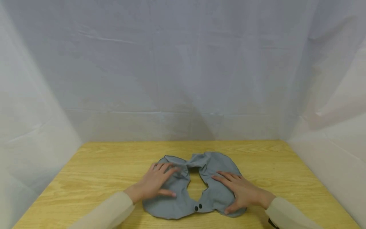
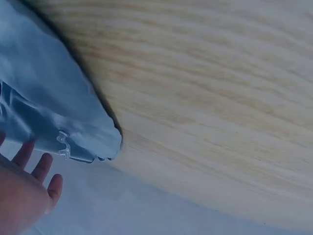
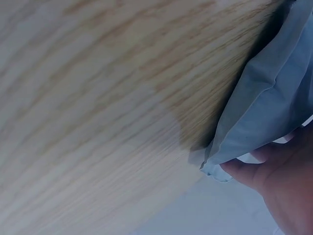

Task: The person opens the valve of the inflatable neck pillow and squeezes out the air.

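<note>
A grey cloth collar [image 1: 174,205], shaped like a bib with two wide lobes around a central opening, lies on the wooden table. Two dark snap buttons [image 1: 198,207] sit close together at its near edge. My left hand [image 1: 155,182] is over the left lobe with fingers spread. On the right lobe rests my right hand [image 1: 237,189], its fingers spread and thumb near the lower edge. The left wrist view shows a small clear plastic piece [image 2: 63,143] on the cloth near the fingertips. In the right wrist view, the cloth's edge [image 3: 254,112] lies beside my fingers.
The pale wooden tabletop [image 1: 108,171] extends around the cloth. White sheeting [image 1: 183,79] hangs behind the table's far edge and along both sides. A dark band [image 1: 273,223] shows at the right sleeve.
</note>
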`<state>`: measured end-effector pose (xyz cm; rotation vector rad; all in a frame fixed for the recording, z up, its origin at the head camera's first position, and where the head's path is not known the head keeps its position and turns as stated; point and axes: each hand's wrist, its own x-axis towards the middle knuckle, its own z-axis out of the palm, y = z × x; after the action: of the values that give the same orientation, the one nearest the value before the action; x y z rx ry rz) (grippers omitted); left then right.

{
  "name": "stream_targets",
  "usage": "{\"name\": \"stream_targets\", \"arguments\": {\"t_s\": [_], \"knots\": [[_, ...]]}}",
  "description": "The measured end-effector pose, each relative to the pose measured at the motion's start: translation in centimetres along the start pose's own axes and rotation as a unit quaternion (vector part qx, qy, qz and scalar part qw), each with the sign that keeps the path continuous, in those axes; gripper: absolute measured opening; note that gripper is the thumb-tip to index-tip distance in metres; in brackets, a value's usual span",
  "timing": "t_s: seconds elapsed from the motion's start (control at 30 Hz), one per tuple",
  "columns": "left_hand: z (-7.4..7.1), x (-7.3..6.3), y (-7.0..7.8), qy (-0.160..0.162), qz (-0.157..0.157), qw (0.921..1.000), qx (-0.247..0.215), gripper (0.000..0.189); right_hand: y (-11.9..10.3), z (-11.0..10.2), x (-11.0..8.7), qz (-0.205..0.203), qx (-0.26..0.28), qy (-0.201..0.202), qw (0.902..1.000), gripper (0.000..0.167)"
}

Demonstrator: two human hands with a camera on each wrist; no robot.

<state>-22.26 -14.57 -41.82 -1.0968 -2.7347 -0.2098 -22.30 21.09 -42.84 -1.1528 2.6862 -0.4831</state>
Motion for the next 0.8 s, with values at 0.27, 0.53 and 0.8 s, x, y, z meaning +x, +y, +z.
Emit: {"name": "stream_targets", "arguments": {"t_s": [0.27,0.53,0.8], "knots": [[0.0,1.7,-0.1,0.02,-0.04,0.9989,-0.012,0.085,0.0,0.0,0.0,-0.003,0.007,-0.003,1.0,0.101],[0.6,2.8,-1.3,-0.015,-0.04,0.9975,-0.056,0.081,0.0,-0.1,0.0,-0.009,0.01,-0.004,0.9999,0.1],[0.4,3.7,-2.0,-0.051,-0.041,0.994,-0.088,0.081,0.0,0.0,0.0,-0.008,0.016,-0.008,0.9998,0.1]]}}
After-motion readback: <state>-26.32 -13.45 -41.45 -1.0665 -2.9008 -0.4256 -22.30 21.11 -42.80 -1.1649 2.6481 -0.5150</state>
